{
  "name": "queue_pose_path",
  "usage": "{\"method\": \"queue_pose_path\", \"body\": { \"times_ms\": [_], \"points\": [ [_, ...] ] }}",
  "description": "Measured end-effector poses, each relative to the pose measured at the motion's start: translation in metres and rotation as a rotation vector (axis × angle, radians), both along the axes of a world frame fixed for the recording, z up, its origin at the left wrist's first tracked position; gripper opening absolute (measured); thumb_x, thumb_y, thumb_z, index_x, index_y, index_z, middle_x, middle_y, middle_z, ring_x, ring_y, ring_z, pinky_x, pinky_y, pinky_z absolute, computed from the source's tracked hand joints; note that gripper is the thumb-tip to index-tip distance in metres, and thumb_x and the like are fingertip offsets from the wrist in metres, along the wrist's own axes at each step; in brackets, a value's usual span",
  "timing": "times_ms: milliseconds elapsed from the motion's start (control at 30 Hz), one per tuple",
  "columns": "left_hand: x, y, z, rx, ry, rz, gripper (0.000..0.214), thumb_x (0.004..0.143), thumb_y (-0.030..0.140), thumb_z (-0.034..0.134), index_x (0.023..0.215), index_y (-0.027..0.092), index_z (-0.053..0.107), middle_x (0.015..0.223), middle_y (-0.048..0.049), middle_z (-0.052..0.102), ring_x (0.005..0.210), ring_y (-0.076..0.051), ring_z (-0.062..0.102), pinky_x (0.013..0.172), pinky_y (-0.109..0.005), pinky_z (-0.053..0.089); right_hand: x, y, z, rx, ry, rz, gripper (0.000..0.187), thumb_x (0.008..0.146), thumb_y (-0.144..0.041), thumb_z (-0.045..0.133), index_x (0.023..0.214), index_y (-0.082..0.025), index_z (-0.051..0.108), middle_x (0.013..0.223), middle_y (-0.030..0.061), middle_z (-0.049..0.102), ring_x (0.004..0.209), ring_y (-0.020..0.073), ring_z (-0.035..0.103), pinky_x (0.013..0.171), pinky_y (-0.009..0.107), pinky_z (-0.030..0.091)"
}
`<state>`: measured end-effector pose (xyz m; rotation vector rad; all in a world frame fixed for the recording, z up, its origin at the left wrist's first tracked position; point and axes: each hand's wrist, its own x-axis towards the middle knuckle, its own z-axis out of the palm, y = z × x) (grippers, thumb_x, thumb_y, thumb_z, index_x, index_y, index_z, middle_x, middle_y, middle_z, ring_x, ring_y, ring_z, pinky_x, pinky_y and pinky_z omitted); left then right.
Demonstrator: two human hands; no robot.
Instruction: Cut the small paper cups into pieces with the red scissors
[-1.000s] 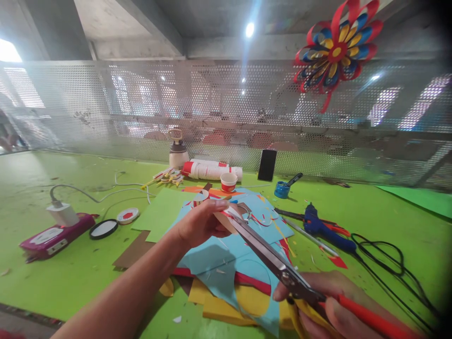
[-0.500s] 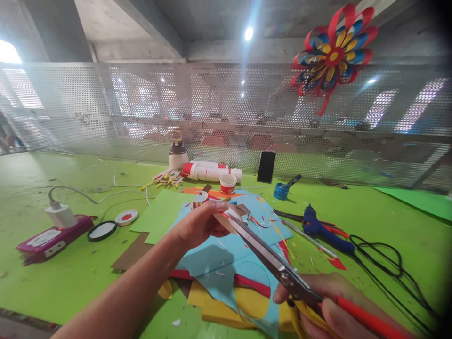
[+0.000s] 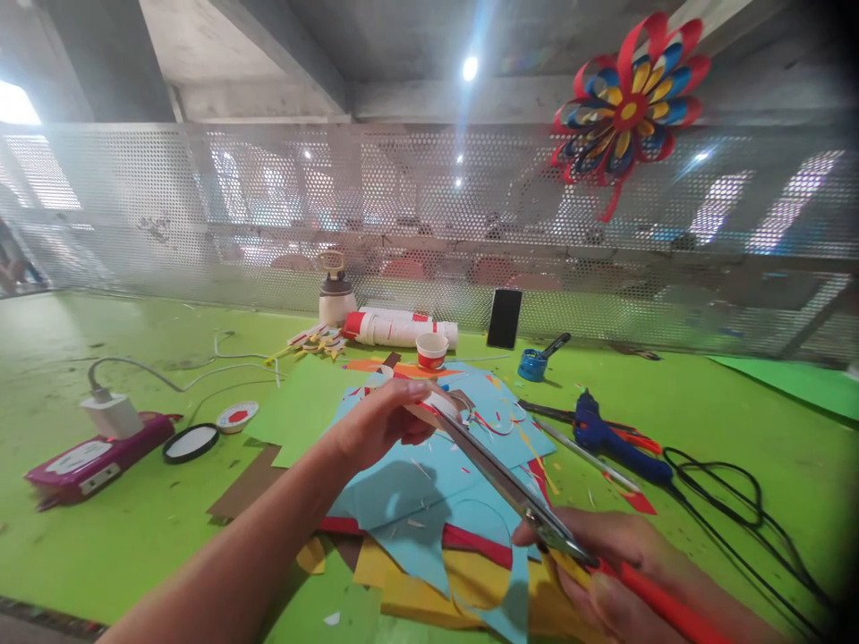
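Note:
My left hand (image 3: 376,420) is raised over the green table (image 3: 100,555), its fingers pinched on a small brown paper piece (image 3: 429,413). My right hand (image 3: 617,563) grips the red and yellow handles of large scissors (image 3: 503,483). The steel blades point up-left and meet the paper piece at my left fingertips. Below both hands lies a pile of blue, yellow and red paper sheets (image 3: 429,528) with cut scraps on it.
A blue glue gun (image 3: 604,434) with a black cord lies to the right. A pink device with a white charger (image 3: 94,443), a round lid (image 3: 191,443), a paper cup (image 3: 431,349), a phone (image 3: 505,317) and a paper flower (image 3: 627,103) on the mesh screen surround the work.
The scissor blades have come closer together on the paper piece. Both hands stay in nearly the same place; the view has shifted slightly.

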<state>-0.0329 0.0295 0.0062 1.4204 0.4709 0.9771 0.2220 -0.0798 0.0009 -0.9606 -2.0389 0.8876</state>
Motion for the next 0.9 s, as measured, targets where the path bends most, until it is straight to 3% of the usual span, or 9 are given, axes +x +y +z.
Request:
{"method": "queue_pose_path", "body": {
  "times_ms": [167, 367, 600, 733, 900],
  "points": [
    [0.0003, 0.0005, -0.0013, 0.041, -0.005, 0.04, 0.04, 0.081, 0.047, 0.053, 0.084, 0.01, 0.069, 0.063, -0.0013, 0.047, 0.052, -0.01, 0.033, 0.048, -0.025, 0.023, 0.0001, 0.0088, -0.0007, 0.007, -0.08, 0.083, 0.049, 0.091, -0.061, 0.047, 0.111, -0.024, 0.072, 0.076, 0.0048, 0.066, 0.064, 0.0191, 0.059, 0.057, 0.028, 0.045],
    [0.001, -0.0004, 0.0001, 0.036, 0.034, 0.074, 0.04, 0.08, 0.047, 0.055, 0.079, 0.009, 0.069, 0.059, -0.0015, 0.048, 0.051, -0.01, 0.035, 0.047, -0.025, 0.023, 0.0014, 0.0112, 0.0034, -0.013, -0.14, 0.115, 0.031, 0.093, -0.042, 0.051, 0.105, -0.021, 0.07, 0.08, 0.0057, 0.067, 0.068, 0.0194, 0.061, 0.061, 0.028, 0.049],
    [0.0006, 0.0024, 0.0037, -0.063, -0.104, 0.195, 0.04, 0.078, 0.045, 0.055, 0.074, 0.008, 0.068, 0.062, -0.0042, 0.054, 0.049, -0.008, 0.033, 0.046, -0.025, 0.021, -0.0004, 0.009, 0.0043, 0.001, -0.238, 0.17, 0.037, 0.088, -0.053, 0.055, 0.093, -0.02, 0.069, 0.075, 0.0044, 0.066, 0.063, 0.0188, 0.06, 0.057, 0.026, 0.048],
    [-0.0003, 0.002, 0.0048, -0.039, -0.126, 0.156, 0.041, 0.076, 0.046, 0.056, 0.076, 0.007, 0.069, 0.058, -0.0026, 0.051, 0.047, -0.009, 0.034, 0.045, -0.025, 0.021, -0.0005, 0.0066, 0.0031, 0.024, -0.255, 0.111, 0.036, 0.08, -0.056, 0.064, 0.086, -0.021, 0.071, 0.07, 0.0028, 0.065, 0.061, 0.0187, 0.058, 0.056, 0.025, 0.048],
    [0.0, -0.001, 0.0053, -0.053, -0.112, 0.151, 0.043, 0.071, 0.05, 0.059, 0.078, 0.008, 0.07, 0.062, -0.0043, 0.055, 0.049, -0.01, 0.037, 0.045, -0.024, 0.024, -0.0003, 0.0099, 0.0047, -0.063, -0.177, 0.101, 0.038, 0.086, -0.053, 0.056, 0.093, -0.019, 0.07, 0.076, 0.0037, 0.067, 0.064, 0.0178, 0.058, 0.058, 0.025, 0.048]
  ]
}}
